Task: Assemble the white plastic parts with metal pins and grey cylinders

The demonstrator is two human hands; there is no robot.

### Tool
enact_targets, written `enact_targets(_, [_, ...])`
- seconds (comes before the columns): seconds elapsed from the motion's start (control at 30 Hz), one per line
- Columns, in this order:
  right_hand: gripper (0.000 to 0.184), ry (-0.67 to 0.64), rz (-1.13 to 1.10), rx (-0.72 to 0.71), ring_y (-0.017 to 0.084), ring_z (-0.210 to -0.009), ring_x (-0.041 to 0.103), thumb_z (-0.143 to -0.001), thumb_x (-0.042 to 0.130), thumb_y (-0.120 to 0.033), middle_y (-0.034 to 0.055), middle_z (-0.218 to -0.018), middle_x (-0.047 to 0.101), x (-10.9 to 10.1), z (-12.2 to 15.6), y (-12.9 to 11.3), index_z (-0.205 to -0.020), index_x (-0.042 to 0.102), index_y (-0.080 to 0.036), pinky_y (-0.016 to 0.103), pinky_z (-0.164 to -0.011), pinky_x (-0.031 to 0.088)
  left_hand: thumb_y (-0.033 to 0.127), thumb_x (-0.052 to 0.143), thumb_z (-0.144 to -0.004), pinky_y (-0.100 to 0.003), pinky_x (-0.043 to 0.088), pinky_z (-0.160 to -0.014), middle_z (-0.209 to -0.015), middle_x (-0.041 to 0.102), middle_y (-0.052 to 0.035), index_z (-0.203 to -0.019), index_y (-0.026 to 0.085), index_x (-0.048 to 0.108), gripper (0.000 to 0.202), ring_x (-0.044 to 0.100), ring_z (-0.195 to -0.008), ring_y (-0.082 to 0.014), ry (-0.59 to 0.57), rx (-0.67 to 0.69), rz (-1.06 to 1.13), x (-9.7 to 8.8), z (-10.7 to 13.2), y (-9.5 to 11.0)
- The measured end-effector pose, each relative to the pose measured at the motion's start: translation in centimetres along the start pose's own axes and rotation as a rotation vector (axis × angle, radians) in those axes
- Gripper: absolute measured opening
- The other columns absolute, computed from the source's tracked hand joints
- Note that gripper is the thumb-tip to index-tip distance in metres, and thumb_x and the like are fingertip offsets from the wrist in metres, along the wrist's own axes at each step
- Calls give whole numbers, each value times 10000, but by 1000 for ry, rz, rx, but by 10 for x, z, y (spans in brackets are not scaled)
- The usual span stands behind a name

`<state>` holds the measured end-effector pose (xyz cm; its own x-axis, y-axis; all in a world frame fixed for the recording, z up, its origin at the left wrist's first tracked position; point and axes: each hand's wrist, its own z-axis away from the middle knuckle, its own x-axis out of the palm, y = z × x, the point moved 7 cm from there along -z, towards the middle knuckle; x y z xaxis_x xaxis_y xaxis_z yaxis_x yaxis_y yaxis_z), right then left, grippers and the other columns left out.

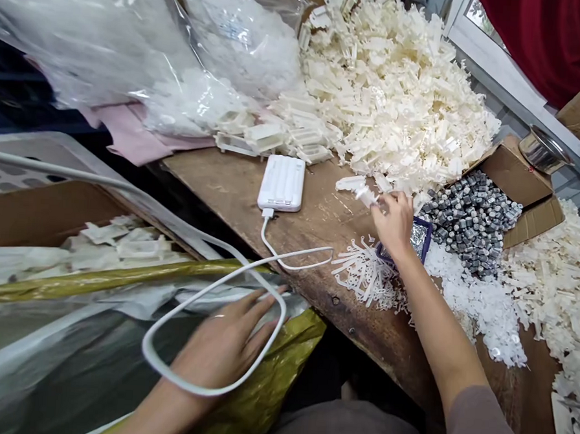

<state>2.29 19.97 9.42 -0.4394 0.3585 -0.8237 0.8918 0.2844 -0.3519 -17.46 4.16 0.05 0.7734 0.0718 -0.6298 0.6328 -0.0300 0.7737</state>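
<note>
Wooden table point(317, 202) bears one power bank point(282, 181); right hand point(394, 217) pinches one plastic part point(366, 194); left hand point(220, 343) is loosely spread.

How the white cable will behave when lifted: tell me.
The cable will probably flex yet spring somewhat, since it holds wide, smooth curves. It is likely light, being slim. Lifting it may tug the power bank, because its end is plugged in there.
</note>
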Motion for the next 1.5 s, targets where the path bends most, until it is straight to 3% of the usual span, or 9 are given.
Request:
enact_targets(0.13, [284, -155, -250, -325, 174, -839, 531, -835, 463, -145, 83, -933, 532, -26, 105, -25, -1054, 637, -193, 306, -735, 477, 572, 450, -802, -416, 518, -767, -970, 684, -141, -1021, 141, 616, 511, 654, -844, -291, -488, -424, 1003, 59, 5, 37])
enact_targets(0.23, [360, -318, -400, -355, 175, -899, 553, -807, 445, -96, 84, -982, 561, -35, 153, -15, -1111, 603, -203, 304, -769, 489, 401, 646, -746, -255, 523, -597, -812, 678, -75, -896, 133, 609, 310, 654, -646, -172, -657, -511, 1269, 91, 10, 63])
enact_targets(0.4, [301, -270, -368, 72, 166, -913, 593, -861, 398, -174, 57, -1005, 641, -31, 99, 60, -1099, 582, -200, 307, -803, 478, 267, 714, -698, -214, 518, -607, -748, 654, -16, -848, 149, 561, 244, 658, -656, -146, -667, -514, 1271, 122, 9, 75])
enact_targets(0.57, [182, -351, 125, 43, 237, -969, 568, -802, 506, -139, 143, -1013, 626, 4, 32, 81, -921, 644, -129, 327, -834, 415, 228, 705, -681, -292, 535, -667, -845, 670, -49, -892, 152, 535, 281, 669, -672, -174, -739, -499, 1286, 142, 9, 91])
enact_targets(0.7, [173, -395, 131, 44, 217, -885, 598, -777, 507, -90, 117, -904, 661, 15, 28, 85, -808, 666, -149, 291, -780, 406, 196, 692, -673, -301, 526, -645, -937, 672, -72, -1140, 183, 472, 516, 680, -689, -197, -796, -476, 1293, 155, 5, 95])
enact_targets(1.07, [170, -304, -128, 147, 121, -654, 584, -819, 513, -248, -2, -728, 664, 10, 41, 116, -803, 654, -155, 207, -632, 410, 397, 700, -684, -318, 498, -688, -835, 659, -44, -976, 158, 537, 411, 624, -712, -188, -768, -282, 1189, 190, -1, 88])
enact_targets(1.2, [179, -292, -136, 143, 123, -666, 577, -836, 484, -235, 5, -744, 661, 5, 46, 113, -803, 645, -162, 213, -638, 392, 397, 660, -719, -279, 464, -742, -875, 662, -38, -982, 158, 582, 364, 595, -800, -191, -656, -110, 991, 187, -4, 83])
enact_targets(1.33, [195, -301, 67, 47, 152, -797, 580, -867, 437, -172, 58, -860, 653, -10, 51, 101, -816, 625, -159, 239, -712, 386, 345, 562, -796, -337, 412, -900, -1073, 648, -92, -1018, 163, 598, 289, 558, -1007, -254, -469, 28, 731, 158, -7, 93])
enact_targets(1.5, [175, -407, 229, -61, 163, -726, 572, -888, 402, -164, 74, -893, 615, -26, 85, 75, -875, 576, -179, 255, -636, 386, 199, 448, -832, -382, 314, -1008, -1487, 273, -95, -1019, 188, 588, 234, 475, -1186, -290, -370, 296, 487, 117, -7, 128])
